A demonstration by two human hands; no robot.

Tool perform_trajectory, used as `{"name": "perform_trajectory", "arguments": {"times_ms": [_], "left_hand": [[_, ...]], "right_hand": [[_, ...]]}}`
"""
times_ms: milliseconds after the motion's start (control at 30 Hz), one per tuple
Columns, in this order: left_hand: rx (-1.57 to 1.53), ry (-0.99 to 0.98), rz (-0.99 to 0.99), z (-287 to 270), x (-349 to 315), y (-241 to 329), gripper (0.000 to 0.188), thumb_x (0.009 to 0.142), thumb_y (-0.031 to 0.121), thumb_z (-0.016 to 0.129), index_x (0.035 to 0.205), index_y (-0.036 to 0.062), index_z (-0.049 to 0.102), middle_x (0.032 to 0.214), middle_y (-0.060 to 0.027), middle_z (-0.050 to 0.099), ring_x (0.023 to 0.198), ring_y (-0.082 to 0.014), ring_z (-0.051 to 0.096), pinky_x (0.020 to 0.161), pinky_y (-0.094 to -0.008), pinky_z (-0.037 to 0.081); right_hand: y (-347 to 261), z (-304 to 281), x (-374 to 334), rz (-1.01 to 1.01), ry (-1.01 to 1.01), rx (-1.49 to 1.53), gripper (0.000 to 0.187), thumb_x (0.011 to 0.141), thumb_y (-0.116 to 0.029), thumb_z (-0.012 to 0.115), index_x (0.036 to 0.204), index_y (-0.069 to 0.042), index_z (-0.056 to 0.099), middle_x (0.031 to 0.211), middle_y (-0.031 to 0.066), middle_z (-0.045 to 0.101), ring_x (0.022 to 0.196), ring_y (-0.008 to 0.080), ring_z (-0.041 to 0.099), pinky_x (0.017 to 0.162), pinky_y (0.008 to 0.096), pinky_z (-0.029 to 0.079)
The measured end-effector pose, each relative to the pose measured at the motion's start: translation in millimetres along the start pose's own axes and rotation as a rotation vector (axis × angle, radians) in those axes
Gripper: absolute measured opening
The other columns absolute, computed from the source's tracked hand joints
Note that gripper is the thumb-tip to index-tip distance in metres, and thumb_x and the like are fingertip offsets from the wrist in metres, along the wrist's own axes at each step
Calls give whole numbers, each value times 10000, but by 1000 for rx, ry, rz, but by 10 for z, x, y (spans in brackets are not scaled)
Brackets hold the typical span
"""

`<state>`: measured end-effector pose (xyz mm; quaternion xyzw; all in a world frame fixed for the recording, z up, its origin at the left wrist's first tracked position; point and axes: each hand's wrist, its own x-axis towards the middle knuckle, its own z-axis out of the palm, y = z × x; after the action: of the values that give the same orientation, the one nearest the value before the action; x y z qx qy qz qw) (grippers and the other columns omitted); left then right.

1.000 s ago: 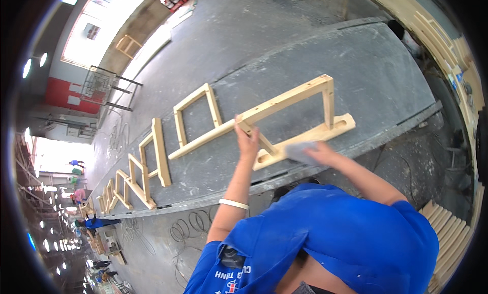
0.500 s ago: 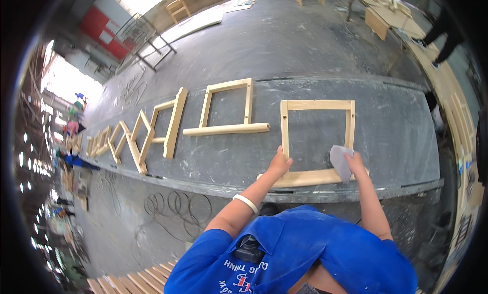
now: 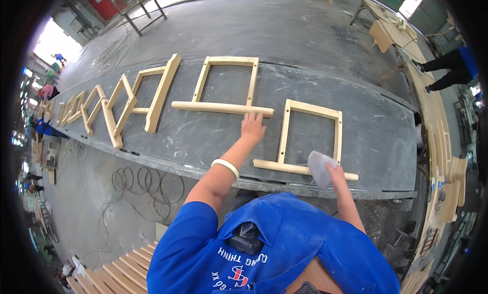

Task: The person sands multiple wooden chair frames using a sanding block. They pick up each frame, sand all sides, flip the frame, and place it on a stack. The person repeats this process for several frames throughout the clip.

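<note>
My right hand (image 3: 335, 176) grips a pale grey sheet, probably sandpaper (image 3: 319, 168), which hangs over the long rail of a nearby wooden frame (image 3: 284, 134). This frame lies flat on the grey table (image 3: 376, 146). To its left lies a second wooden frame (image 3: 218, 108), its rounded long rail toward me. My left hand (image 3: 252, 128) reaches out to that rail near its right end, fingers apart. The fingertips are at the rail's near edge; whether they touch it I cannot tell.
More wooden frames (image 3: 162, 93) run along the table to the left. Coiled cable (image 3: 147, 187) lies on the floor below the table edge, with wooden slats (image 3: 119, 278) at lower left. A person in dark trousers (image 3: 447, 70) stands at the right by a long bench (image 3: 439, 121).
My left hand has let go of the nearby frame's left side and moved to the second frame's rail. The right hand keeps hold of the grey sheet. The view has shifted.
</note>
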<state>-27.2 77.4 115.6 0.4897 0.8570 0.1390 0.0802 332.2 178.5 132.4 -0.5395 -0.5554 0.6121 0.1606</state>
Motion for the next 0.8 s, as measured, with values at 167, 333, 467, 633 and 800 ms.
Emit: {"name": "perform_trajectory", "arguments": {"times_ms": [167, 333, 467, 633, 800], "left_hand": [[156, -63, 175, 106, 388, -302, 620, 855, 324, 593, 1400, 144, 357, 1420, -159, 338, 1330, -383, 274, 1093, -506, 218], [230, -111, 505, 339, 637, -74, 616, 883, 298, 546, 1427, 153, 296, 1450, -138, 313, 1333, -357, 284, 1103, -500, 206], [81, 53, 688, 437, 641, -245, 580, 881, 198, 511, 1418, 133, 302, 1421, -130, 360, 1312, -320, 329, 1100, -454, 245], [90, 179, 539, 265, 504, -1301, 574, 846, 67, 449, 1390, 236, 374, 1304, -175, 452, 1229, -334, 416, 1073, -453, 285], [112, 293, 277, -270, 489, -2284, 448, 679, 275, 734, 1070, 161, 546, 981, -56, 509, 998, -260, 483, 882, -417, 378]], "right_hand": [[104, 432, -570, 91, 79, -59, 347, 884, -243, 600, 1088, 37, 616, 980, 114, 658, 876, 191, 615, 765, 326, 480], [269, 704, -1027, 150, 167, 35, 350, 887, -237, 596, 1090, 47, 614, 982, 107, 658, 878, 189, 613, 765, 318, 478], [414, 685, -1324, 170, 267, 52, 350, 893, -226, 586, 1099, 56, 605, 996, 112, 653, 893, 192, 611, 773, 324, 477], [647, 569, -1701, 197, 381, 78, 368, 904, -237, 567, 1117, 63, 593, 1021, 123, 645, 918, 197, 607, 780, 331, 477], [916, 611, -1899, 234, 448, 104, 373, 906, -242, 558, 1123, 60, 591, 1030, 129, 645, 919, 205, 611, 781, 333, 477]]}}
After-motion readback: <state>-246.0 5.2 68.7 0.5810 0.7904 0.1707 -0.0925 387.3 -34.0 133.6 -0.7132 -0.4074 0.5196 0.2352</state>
